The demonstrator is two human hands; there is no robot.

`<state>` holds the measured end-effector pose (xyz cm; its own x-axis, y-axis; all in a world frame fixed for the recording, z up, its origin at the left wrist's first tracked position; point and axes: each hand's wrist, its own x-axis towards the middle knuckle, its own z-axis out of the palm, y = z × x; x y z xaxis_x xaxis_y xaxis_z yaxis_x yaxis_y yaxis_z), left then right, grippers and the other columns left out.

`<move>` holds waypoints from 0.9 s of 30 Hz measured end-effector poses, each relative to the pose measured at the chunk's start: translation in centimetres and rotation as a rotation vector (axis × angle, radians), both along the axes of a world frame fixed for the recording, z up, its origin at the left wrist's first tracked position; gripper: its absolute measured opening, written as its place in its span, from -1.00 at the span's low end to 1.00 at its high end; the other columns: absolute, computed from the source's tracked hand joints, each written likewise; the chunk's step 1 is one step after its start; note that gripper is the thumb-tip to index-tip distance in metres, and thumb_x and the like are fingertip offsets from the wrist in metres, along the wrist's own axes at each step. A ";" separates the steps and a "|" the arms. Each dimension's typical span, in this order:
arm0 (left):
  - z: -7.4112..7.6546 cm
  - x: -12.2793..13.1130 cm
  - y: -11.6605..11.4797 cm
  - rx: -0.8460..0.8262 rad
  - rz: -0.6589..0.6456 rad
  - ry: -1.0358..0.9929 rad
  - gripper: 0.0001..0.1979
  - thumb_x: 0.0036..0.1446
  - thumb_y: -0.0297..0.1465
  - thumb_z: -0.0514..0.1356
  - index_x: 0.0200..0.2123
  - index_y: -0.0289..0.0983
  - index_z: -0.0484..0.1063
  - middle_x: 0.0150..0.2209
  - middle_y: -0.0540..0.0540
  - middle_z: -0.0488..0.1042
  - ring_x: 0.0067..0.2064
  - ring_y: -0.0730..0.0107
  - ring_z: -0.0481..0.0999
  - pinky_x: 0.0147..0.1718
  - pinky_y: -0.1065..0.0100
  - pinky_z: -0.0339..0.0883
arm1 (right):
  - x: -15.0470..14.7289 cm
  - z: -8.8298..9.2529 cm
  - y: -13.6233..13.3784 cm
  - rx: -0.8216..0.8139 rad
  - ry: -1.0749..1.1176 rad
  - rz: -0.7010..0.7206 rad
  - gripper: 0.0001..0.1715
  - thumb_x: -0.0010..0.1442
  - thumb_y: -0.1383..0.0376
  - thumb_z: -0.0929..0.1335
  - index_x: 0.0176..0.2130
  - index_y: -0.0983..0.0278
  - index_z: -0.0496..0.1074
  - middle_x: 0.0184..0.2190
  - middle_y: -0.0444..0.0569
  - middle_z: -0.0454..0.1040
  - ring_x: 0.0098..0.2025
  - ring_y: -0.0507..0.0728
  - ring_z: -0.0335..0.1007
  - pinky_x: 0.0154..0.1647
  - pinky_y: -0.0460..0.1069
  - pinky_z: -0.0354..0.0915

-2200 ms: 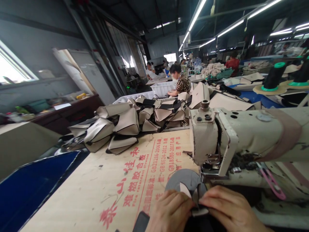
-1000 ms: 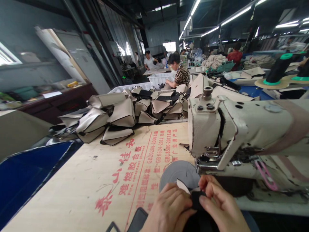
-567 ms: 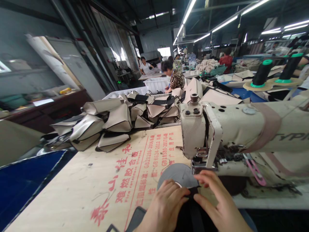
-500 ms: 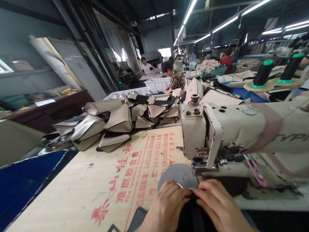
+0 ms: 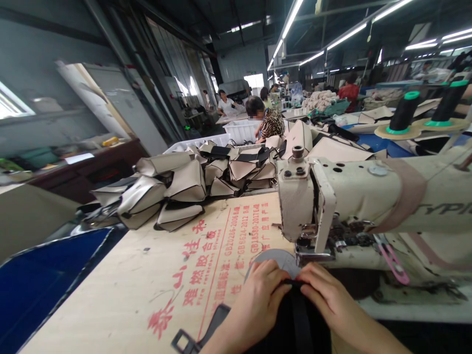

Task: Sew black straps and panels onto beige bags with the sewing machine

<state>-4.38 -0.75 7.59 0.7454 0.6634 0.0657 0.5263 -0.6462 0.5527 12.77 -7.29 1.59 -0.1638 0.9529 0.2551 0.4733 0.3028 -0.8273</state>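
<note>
Light is cast from above by long, straight white tube lights point(image 5: 346, 37), though the dark, beamed ceiling point(image 5: 228, 12) is left dim; the slanted, rectangular window point(image 5: 11, 104) at the left is washed out by daylight; detail in the black fabric piece point(image 5: 283, 319) is swallowed by shadow; outlines are stretched toward the edges; distant detail is softened.

Grey wall point(image 5: 47, 44) – bright window point(image 5: 13, 104) left | dark ceiling point(image 5: 254, 10) – lit tubes point(image 5: 346, 36) | reddish cabinet point(image 5: 92, 169)

The head-worn camera looks forward and down over the surface point(image 5: 106, 290), left hand point(image 5: 262, 290) and right hand point(image 5: 324, 291) close at five o'clock, sewing machine point(image 5: 363, 196) at three.
</note>
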 end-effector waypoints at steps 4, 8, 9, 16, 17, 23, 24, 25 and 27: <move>0.1 0.7 0.5 -0.060 0.017 -0.043 -0.83 0.17 -0.49 0.04 -0.28 -0.25 0.43 -0.25 -0.06 0.41 -0.16 0.36 0.39 -0.14 0.34 0.29 | 0.0 -0.7 0.4 0.012 0.015 -0.089 -0.80 0.34 0.30 0.12 -0.28 0.25 0.25 -0.27 -0.06 0.29 -0.18 0.10 0.23 -0.13 -0.01 0.18; 0.3 -0.1 0.9 -0.142 0.012 -0.013 -0.78 0.14 -0.42 0.07 -0.16 -0.22 0.44 -0.11 -0.09 0.44 -0.08 0.33 0.41 -0.06 0.33 0.27 | -0.2 -1.7 1.2 0.101 -0.019 -0.151 -0.74 0.34 0.29 0.12 -0.37 0.26 0.24 -0.35 -0.06 0.30 -0.27 0.11 0.23 -0.23 0.00 0.15; 0.3 -0.6 0.8 -0.150 0.034 0.048 -0.70 0.09 -0.40 0.12 -0.08 -0.22 0.40 -0.05 -0.11 0.43 -0.04 0.28 0.40 -0.03 0.30 0.27 | -0.3 -1.8 1.3 0.119 -0.026 -0.147 -0.73 0.34 0.30 0.12 -0.37 0.26 0.24 -0.36 -0.07 0.30 -0.28 0.11 0.22 -0.25 0.00 0.13; -0.1 -1.8 1.8 -0.150 -0.152 0.341 -0.40 -0.17 -0.68 0.02 -0.02 -0.17 0.38 -0.02 -0.08 0.45 0.04 0.20 0.38 0.02 0.25 0.23 | -0.8 -1.5 1.4 0.143 -0.059 -0.053 -0.72 0.34 0.28 0.11 -0.36 0.27 0.27 -0.34 -0.04 0.32 -0.25 0.14 0.22 -0.23 0.00 0.08; 0.1 -1.4 2.5 -0.163 -0.212 0.407 -0.44 -0.20 -0.69 0.03 -0.10 -0.20 0.44 -0.08 -0.10 0.49 -0.01 0.15 0.42 -0.03 0.22 0.26 | -0.8 -1.4 1.4 0.124 -0.052 -0.038 -0.71 0.33 0.27 0.12 -0.37 0.27 0.28 -0.35 -0.04 0.33 -0.26 0.14 0.22 -0.22 0.00 0.08; 0.9 -0.9 8.1 -0.408 -0.398 0.545 -0.84 -0.05 -0.47 0.20 -0.34 -0.22 0.53 -0.41 0.03 0.57 -0.34 0.30 0.49 -0.29 0.37 0.35 | -0.1 -0.5 2.4 -0.002 0.023 -0.072 -0.63 0.32 0.20 0.13 -0.45 0.28 0.28 -0.44 -0.09 0.34 -0.37 0.09 0.25 -0.33 -0.06 0.06; 0.9 -1.0 8.9 -0.460 -0.405 0.539 -0.87 0.00 -0.39 0.19 -0.35 -0.21 0.54 -0.44 0.06 0.56 -0.38 0.37 0.49 -0.34 0.42 0.35 | 0.0 -0.6 2.6 -0.017 0.035 -0.089 -0.61 0.31 0.18 0.13 -0.47 0.28 0.26 -0.47 -0.10 0.33 -0.40 0.07 0.24 -0.36 -0.07 0.06; 0.8 -1.1 9.6 -0.505 -0.404 0.534 -0.85 0.05 -0.34 0.17 -0.36 -0.21 0.54 -0.47 0.08 0.55 -0.42 0.42 0.48 -0.39 0.46 0.35 | 0.0 -0.7 2.9 -0.034 0.049 -0.105 -0.58 0.31 0.15 0.13 -0.50 0.28 0.25 -0.50 -0.11 0.32 -0.43 0.07 0.23 -0.39 -0.07 0.06; 0.7 -0.8 10.9 -0.566 -0.384 0.521 -0.82 0.07 -0.30 0.17 -0.40 -0.23 0.54 -0.53 0.10 0.53 -0.48 0.46 0.46 -0.46 0.49 0.34 | -0.2 -1.2 3.2 -0.069 0.076 -0.139 -0.52 0.30 0.10 0.12 -0.52 0.28 0.26 -0.55 -0.11 0.32 -0.46 0.07 0.23 -0.43 -0.09 0.06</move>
<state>-5.16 10.16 8.28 0.7680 0.1883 -0.6121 0.6038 -0.5317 0.5940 12.61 -4.08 0.36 -0.0117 0.9807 0.1953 0.4422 0.1802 -0.8786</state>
